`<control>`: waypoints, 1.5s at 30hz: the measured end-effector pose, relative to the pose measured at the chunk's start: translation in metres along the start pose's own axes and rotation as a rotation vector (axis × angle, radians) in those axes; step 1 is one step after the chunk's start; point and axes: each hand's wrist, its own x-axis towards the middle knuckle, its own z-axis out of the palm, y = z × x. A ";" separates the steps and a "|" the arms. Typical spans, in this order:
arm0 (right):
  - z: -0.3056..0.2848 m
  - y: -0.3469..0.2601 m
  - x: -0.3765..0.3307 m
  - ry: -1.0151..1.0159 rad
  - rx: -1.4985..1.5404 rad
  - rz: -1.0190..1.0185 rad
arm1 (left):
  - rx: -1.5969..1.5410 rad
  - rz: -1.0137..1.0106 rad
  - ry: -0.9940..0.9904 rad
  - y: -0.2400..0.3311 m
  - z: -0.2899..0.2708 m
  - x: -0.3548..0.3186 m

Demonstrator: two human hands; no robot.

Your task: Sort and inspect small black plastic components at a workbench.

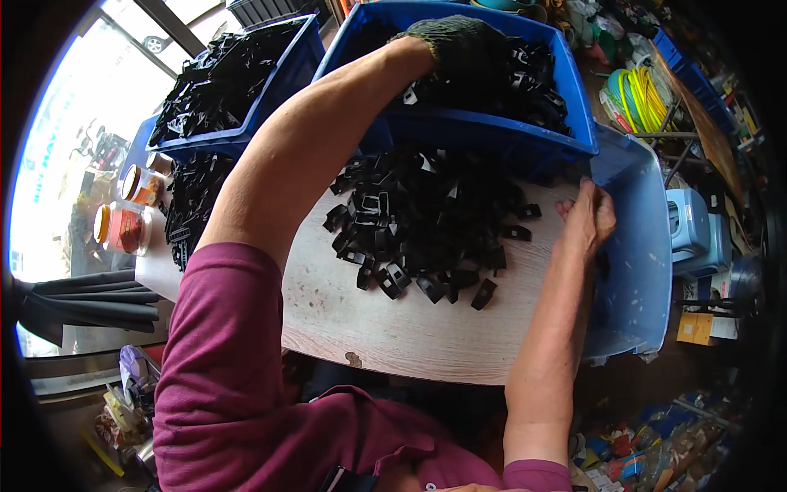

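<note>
My left hand [461, 47], in a dark knitted work glove, reaches into a large blue bin [484, 131] of small black plastic parts [537, 94]. Its fingers are hidden among the dark contents. At the table's right edge, my bare right hand [589, 217] is closed, thumb and fingertips together, by the rim of a pale blue tub [643, 246]. Whatever it may pinch is too dark and small to name. Between my arms, a loose heap of curved black plastic pieces [434, 217], some with square openings, spreads over the pale wood-grain table [393, 336].
A second blue bin [307, 61] at the far left holds thin black parts, with more piled [193, 193] below it. Two lidded jars [125, 228] [143, 187] stand by the window. Beyond the tub lie a yellow-green hose coil [638, 98] and blue-grey plastic containers [689, 221].
</note>
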 end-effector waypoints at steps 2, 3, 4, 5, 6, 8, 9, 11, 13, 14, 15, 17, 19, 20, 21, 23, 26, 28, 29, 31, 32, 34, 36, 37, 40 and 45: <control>0.005 0.000 -0.003 0.001 0.004 -0.018 | -0.023 0.013 0.066 -0.009 -0.004 -0.004; 0.008 -0.001 -0.006 -0.019 0.014 -0.022 | -0.031 0.016 0.100 -0.014 -0.007 -0.007; 0.007 -0.001 -0.005 -0.022 0.014 -0.026 | -0.039 0.025 0.101 -0.007 -0.013 -0.006; 0.003 0.000 -0.004 -0.005 0.024 -0.005 | 0.026 0.206 0.095 0.011 -0.026 -0.006; 0.000 0.001 -0.002 0.008 0.020 -0.004 | 0.092 0.386 0.090 0.029 -0.039 -0.009; 0.001 0.001 -0.003 0.013 -0.026 -0.029 | -0.091 0.110 0.031 0.076 -0.070 -0.034; -0.003 0.000 -0.001 0.030 -0.035 -0.034 | -0.289 -0.154 -0.026 0.090 -0.073 -0.040; 0.001 0.000 -0.005 0.024 -0.014 -0.026 | -0.341 -0.138 0.095 0.090 -0.070 -0.059; 0.000 0.002 -0.002 0.030 -0.028 -0.049 | -0.403 -0.116 0.209 0.093 -0.066 -0.077; 0.001 0.002 -0.001 0.035 -0.041 -0.072 | -0.363 -0.031 0.313 0.096 -0.065 -0.087; 0.001 0.002 0.001 0.039 -0.048 -0.066 | -0.323 0.054 0.416 0.099 -0.064 -0.097; 0.004 -0.002 0.000 0.048 -0.030 -0.006 | -0.303 0.083 0.433 0.106 -0.057 -0.125; 0.006 -0.005 -0.003 0.037 -0.039 -0.022 | -0.274 0.114 0.454 0.123 -0.054 -0.150; 0.008 -0.008 -0.005 0.020 -0.037 -0.046 | -0.159 0.114 0.475 0.134 -0.057 -0.163; 0.007 -0.006 -0.004 0.026 -0.047 -0.043 | -0.062 0.119 0.495 0.137 -0.050 -0.168; 0.004 -0.003 -0.001 0.048 -0.061 -0.076 | -0.026 0.139 0.461 0.132 -0.024 -0.178; 0.002 -0.007 -0.004 0.036 -0.016 -0.054 | 0.052 0.113 0.379 0.139 -0.010 -0.192; 0.002 -0.009 -0.007 0.034 -0.013 -0.043 | 0.105 0.072 0.214 0.143 -0.012 -0.196; 0.005 -0.008 -0.008 0.029 -0.006 -0.032 | 0.104 0.065 0.209 0.143 -0.011 -0.196; 0.007 -0.002 -0.004 0.014 -0.004 -0.038 | 0.035 0.021 0.259 0.145 -0.013 -0.198; 0.007 0.002 -0.002 0.002 0.003 -0.049 | 0.045 0.009 0.260 0.145 -0.015 -0.199; -0.001 0.010 0.010 -0.016 -0.009 -0.033 | 0.020 0.062 0.326 0.143 -0.016 -0.198; 0.000 0.011 0.014 0.019 -0.051 -0.032 | 0.005 0.060 0.381 0.136 -0.015 -0.198; -0.007 0.013 0.023 0.017 -0.042 -0.020 | -0.043 0.099 0.444 0.134 -0.015 -0.198; -0.009 0.020 0.030 0.011 -0.017 0.012 | -0.151 0.106 0.468 0.128 -0.015 -0.207; -0.006 0.021 0.030 -0.012 0.008 -0.009 | -0.278 0.050 0.480 0.123 -0.016 -0.228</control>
